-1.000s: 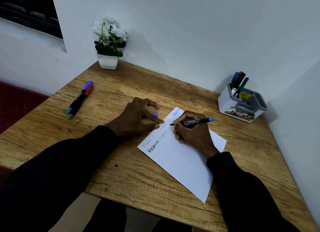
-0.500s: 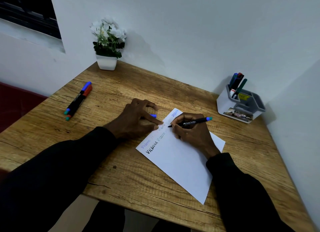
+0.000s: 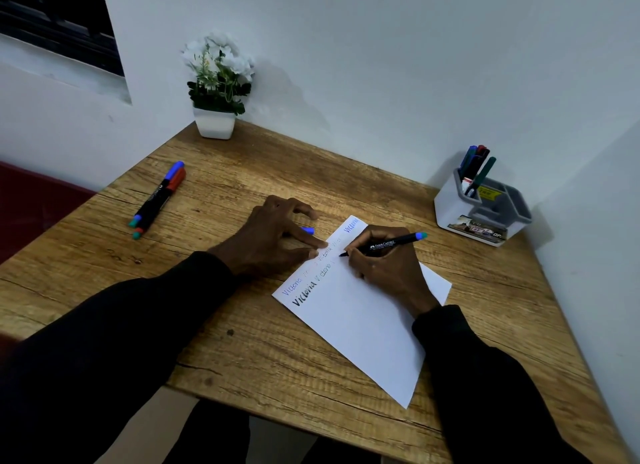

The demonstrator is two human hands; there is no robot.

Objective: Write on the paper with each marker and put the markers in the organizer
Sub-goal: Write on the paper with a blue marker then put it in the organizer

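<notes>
A white sheet of paper lies on the wooden desk, with words written along its upper left edge. My right hand grips a black marker with a blue end, its tip touching the paper. My left hand presses the paper's left edge with its fingertips; a blue cap shows between its fingers. Two capped markers, one blue and one red, lie at the desk's left. The white and grey organizer at the right holds several markers.
A white pot of white flowers stands in the desk's back corner against the wall. Walls close the desk in at the back and right. A dark red surface lies beyond the left edge.
The marker tip has shifted slightly along the second written line as my right hand writes. My left hand stays pressed on the paper.
</notes>
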